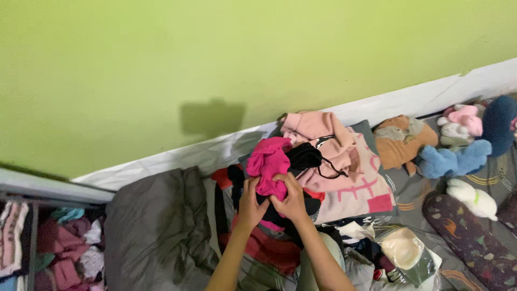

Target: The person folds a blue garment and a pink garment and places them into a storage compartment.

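Head view: left hand (251, 200) and right hand (290, 199), close together, both clamped on magenta garment (267, 161); clothes pile (344, 167) beyond; clear bag (409, 253) right holds beige item.

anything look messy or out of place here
Yes: clothes lie in a loose unfolded heap on the grey bedding, where both hands grip a bunched magenta garment. Stuffed toys lie tumbled along the wall.
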